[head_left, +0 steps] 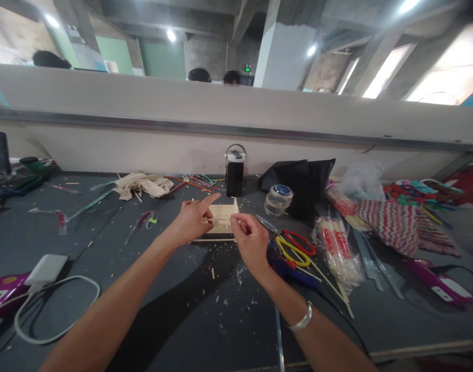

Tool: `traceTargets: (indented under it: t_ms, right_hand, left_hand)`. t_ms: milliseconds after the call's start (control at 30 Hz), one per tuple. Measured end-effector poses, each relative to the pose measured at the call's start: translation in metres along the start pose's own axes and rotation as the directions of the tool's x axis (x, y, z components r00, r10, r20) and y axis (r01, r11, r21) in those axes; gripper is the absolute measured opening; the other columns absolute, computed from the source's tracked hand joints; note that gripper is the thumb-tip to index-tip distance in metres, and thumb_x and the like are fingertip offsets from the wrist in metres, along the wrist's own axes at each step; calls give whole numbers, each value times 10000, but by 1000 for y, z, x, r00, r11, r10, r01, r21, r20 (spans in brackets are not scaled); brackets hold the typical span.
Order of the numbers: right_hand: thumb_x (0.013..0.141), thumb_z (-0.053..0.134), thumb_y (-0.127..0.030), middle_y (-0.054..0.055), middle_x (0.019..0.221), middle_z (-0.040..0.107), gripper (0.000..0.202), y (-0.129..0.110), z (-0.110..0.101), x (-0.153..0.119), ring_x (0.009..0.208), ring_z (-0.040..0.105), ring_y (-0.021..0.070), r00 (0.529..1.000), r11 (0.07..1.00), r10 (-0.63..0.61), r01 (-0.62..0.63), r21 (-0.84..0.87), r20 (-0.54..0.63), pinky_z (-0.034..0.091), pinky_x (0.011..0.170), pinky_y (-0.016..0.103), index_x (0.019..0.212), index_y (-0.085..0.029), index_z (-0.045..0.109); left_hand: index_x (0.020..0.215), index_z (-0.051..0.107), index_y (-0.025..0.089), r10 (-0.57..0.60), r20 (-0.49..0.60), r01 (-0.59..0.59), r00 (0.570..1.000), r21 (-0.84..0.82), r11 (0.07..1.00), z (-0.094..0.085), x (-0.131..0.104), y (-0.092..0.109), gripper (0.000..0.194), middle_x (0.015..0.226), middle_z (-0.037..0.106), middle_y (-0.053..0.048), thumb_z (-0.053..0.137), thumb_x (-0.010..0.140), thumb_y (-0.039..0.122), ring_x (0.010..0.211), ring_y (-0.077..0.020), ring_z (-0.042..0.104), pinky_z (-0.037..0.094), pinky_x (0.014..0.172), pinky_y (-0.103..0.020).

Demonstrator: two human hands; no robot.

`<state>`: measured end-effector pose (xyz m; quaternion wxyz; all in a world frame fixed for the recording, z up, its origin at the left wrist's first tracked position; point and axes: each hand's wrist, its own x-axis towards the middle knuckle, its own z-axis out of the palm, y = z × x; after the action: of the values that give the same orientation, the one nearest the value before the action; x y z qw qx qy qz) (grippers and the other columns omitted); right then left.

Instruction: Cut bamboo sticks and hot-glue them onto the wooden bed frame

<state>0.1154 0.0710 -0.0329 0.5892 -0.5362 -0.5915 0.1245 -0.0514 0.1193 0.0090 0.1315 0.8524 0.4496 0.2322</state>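
Note:
In the middle of the desk sits a small structure of pale wooden sticks, with a flat slatted surface and a short upright at its right corner. My left hand is over its left side, index finger stretched out, thumb and other fingers closed on a thin wooden stick. At the right side my right hand pinches with thumb and forefinger, seemingly on the same stick; its fingertips mostly hide that end. Along the structure's front edge lies a longer stick.
A phone leans upright behind the structure. To the right are a glass jar, scissors with yellow and red handles, a blue glue gun with its cord and bagged sticks. A crumpled cloth and charger are left.

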Motion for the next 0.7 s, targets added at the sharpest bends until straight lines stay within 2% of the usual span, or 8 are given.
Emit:
traceTargets:
  t_ms: [267, 700]
  right_hand:
    - [815, 585, -296, -64, 552, 477, 152, -1, 0, -1, 505, 421, 92, 1000, 1000, -10, 10, 13, 24, 356, 525, 209, 778, -192, 688]
    - [819, 590, -334, -59, 530, 484, 223, -6, 0, -3, 499, 429, 95, 998, 999, -34, 33, 6, 60, 356, 522, 214, 655, -188, 628]
  left_hand:
    - [1363, 391, 195, -24, 8, 24, 1000, 23, 999, -1, 0, 2, 695, 871, 717, -11, 541, 693, 85, 878, -197, 631, 319, 944, -420]
    - [1365, 400, 228, -24, 1, 24, 1000, 26, 999, 1, 1, 0, 695, 883, 718, -15, 555, 701, 97, 856, -195, 641, 319, 947, -433]
